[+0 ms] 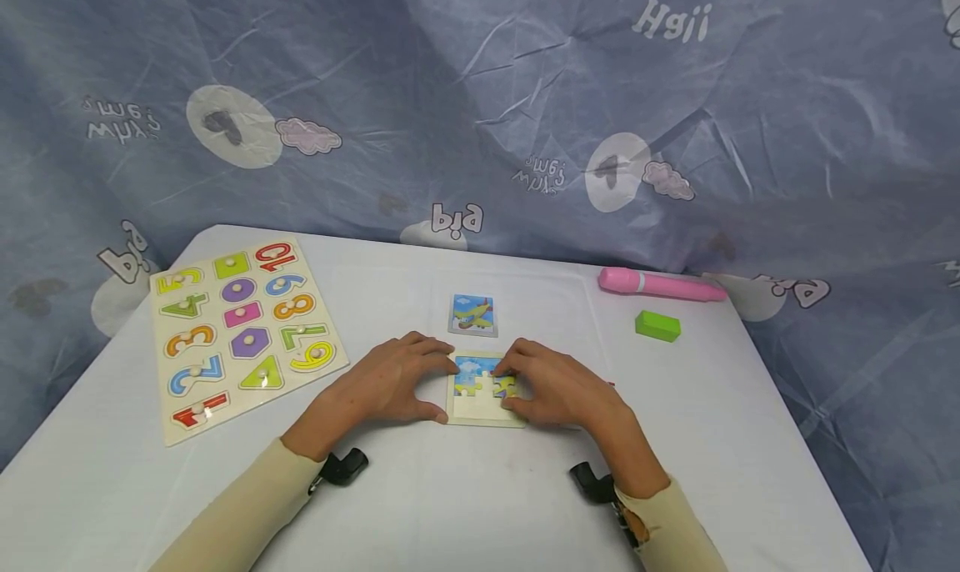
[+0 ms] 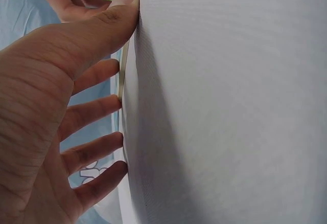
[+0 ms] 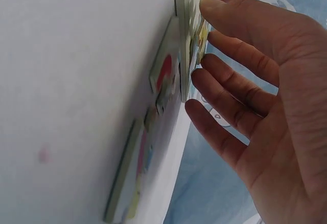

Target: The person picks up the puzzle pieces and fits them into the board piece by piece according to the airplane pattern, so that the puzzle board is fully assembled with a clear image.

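A small wooden jigsaw board (image 1: pixel 483 423) lies in front of me, with blue and yellow pieces in its upper part and bare wood below. At its left edge, my left hand (image 1: pixel 397 380) touches the frame with thumb and index fingertip. The left wrist view shows the other fingers of that hand extended. Over the board's right side, my right hand (image 1: pixel 562 384) pinches a jigsaw piece (image 1: pixel 504 386) between thumb and index finger. That hand partly covers the board. Loose jigsaw pieces (image 3: pixel 127 170) lie right of the board, mostly hidden in the head view.
Behind the board lies an airplane picture card (image 1: pixel 472 315). A number-and-shape peg puzzle (image 1: pixel 251 338) occupies the table's left side. A green block (image 1: pixel 657 326) and a pink marker-shaped object (image 1: pixel 663 285) lie at the back right. A printed curtain (image 1: pixel 480 113) hangs behind the table.
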The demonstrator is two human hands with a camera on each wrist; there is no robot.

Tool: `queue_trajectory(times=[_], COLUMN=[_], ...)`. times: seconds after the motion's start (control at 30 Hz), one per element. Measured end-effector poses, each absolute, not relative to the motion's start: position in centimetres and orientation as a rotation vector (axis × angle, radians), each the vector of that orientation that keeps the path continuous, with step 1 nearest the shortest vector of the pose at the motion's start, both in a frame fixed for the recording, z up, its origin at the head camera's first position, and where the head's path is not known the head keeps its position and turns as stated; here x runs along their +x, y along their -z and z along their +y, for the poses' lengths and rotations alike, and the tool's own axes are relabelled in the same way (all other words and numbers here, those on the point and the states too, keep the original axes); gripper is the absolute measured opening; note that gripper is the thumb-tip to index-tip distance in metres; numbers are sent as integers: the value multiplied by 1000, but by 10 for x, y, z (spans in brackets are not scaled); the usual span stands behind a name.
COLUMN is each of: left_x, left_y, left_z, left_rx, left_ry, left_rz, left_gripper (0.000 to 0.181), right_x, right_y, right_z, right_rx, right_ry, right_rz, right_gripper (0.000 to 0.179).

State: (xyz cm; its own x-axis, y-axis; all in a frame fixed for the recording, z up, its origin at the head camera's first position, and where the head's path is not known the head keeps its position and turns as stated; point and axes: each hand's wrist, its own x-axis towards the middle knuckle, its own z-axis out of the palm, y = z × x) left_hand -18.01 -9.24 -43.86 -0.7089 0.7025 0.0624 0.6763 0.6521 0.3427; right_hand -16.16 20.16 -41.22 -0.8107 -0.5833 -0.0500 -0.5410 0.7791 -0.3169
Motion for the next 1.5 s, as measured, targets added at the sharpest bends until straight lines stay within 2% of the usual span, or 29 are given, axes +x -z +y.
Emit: queue_trajectory(times=[1.5], left_x=[-180], left_y=[439], left_z=[-92], left_rx=[1168], left_ry=[-528], left_rz=[2789], left_gripper=[68], right_x=[-161], right_y=[418], right_z=[181], right_rx=[-1019], right_ry=[360], right_rz=[2847], right_gripper=[36])
